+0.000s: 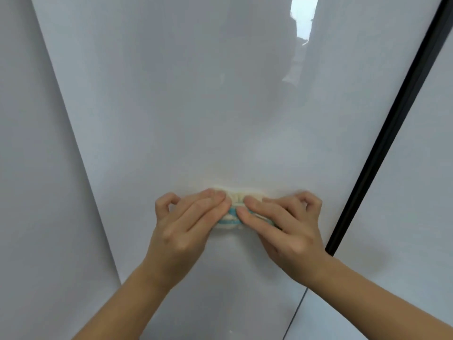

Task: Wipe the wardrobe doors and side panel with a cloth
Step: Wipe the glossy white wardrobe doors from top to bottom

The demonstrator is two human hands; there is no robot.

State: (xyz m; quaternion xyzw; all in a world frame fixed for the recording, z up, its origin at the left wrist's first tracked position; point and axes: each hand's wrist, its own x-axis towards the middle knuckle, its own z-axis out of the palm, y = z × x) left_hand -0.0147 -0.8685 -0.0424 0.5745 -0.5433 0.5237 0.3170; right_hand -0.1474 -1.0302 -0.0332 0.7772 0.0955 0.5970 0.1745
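Note:
A small cream cloth with blue stripes lies bunched against a glossy white wardrobe door. My left hand presses on its left part with straight fingers. From the right, my right hand presses the cloth's other half the same way. The fingertips of both hands nearly meet over the cloth. Each thumb is bent away from the cloth. Most of the cloth is hidden under the fingers.
A black vertical strip runs along the door's right edge, with another white panel beyond it. To the left stands a plain grey-white wall. A bright window reflection shows near the door's top.

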